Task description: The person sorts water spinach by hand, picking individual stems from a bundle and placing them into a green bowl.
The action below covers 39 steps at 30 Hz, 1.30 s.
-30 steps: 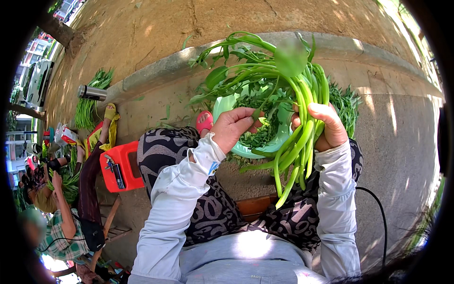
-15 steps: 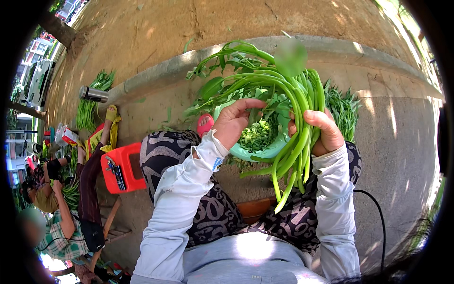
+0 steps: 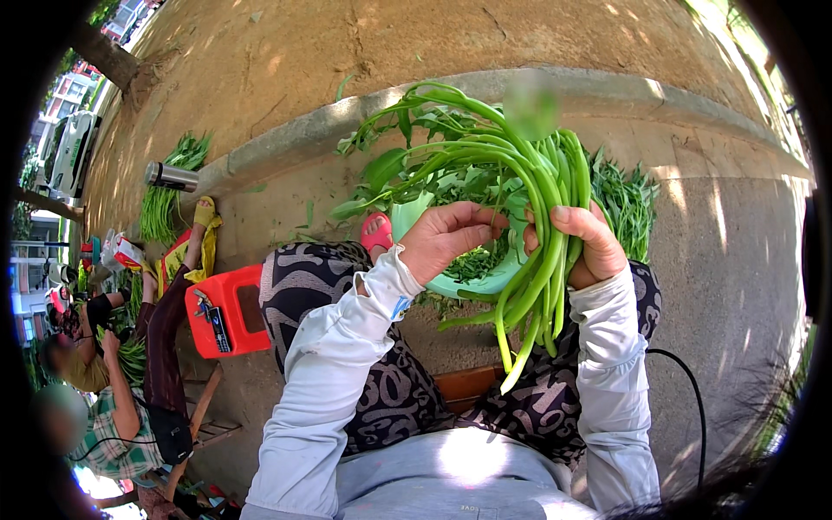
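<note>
My right hand (image 3: 591, 244) is closed round a thick bunch of water spinach (image 3: 544, 260). The long green stems arch up and to the left, and their pale cut ends hang below the hand. At the bunch's left side my left hand (image 3: 451, 238) pinches a thin leafy bit of the water spinach between thumb and fingers; the exact piece is partly hidden. Below both hands, a pale green plastic basin (image 3: 459, 286) holds loose plucked leaves (image 3: 477, 263). The bunch covers much of the basin's right side.
More leafy greens (image 3: 626, 204) lie right of the basin. A red plastic stool (image 3: 227, 308) with small items stands left of my knee. Farther left are a steel flask (image 3: 172, 176), another pile of greens (image 3: 160, 208) and a seated person (image 3: 117, 416). A concrete curb (image 3: 286, 143) runs behind.
My left hand has moved slightly right, and its fingers have gone from spread apart to a pinch at the leaves. The bunch in my right hand has dipped a little.
</note>
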Tool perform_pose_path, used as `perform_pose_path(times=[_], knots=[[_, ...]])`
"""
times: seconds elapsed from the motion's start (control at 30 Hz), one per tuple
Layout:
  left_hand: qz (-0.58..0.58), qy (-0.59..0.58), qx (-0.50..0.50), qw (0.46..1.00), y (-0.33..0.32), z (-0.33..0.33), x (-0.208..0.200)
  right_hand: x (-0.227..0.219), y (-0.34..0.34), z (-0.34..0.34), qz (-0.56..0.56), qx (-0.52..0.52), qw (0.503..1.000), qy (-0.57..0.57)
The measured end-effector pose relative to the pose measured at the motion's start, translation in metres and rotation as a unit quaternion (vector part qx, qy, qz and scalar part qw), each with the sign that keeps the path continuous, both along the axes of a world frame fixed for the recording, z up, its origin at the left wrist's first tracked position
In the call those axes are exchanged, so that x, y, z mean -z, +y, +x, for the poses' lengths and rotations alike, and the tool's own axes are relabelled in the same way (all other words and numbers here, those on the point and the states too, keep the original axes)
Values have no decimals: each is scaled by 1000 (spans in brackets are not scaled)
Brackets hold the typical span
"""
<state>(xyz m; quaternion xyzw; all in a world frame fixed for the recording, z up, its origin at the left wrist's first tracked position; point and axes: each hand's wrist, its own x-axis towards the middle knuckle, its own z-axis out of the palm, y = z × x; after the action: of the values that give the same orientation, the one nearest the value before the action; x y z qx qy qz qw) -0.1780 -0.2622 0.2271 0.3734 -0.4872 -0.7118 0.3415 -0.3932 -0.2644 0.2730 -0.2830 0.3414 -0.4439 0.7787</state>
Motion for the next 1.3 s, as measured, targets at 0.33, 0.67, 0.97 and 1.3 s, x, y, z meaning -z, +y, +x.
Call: perform_pose_path(times=[0.33, 0.67, 0.97, 1.3], knots=[[-15, -52, -99, 994, -4, 1, 0, -4, 0, 1, 10, 6, 1000, 10], [19, 54, -115, 992, -7, -3, -1, -4, 1, 11, 11, -8, 1000, 9], [110, 83, -119, 983, -10, 6, -13, -5, -1, 10, 11, -25, 1000, 6], [11, 34, -99, 994, -11, 9, -10, -4, -1, 7, 15, -15, 1000, 12]])
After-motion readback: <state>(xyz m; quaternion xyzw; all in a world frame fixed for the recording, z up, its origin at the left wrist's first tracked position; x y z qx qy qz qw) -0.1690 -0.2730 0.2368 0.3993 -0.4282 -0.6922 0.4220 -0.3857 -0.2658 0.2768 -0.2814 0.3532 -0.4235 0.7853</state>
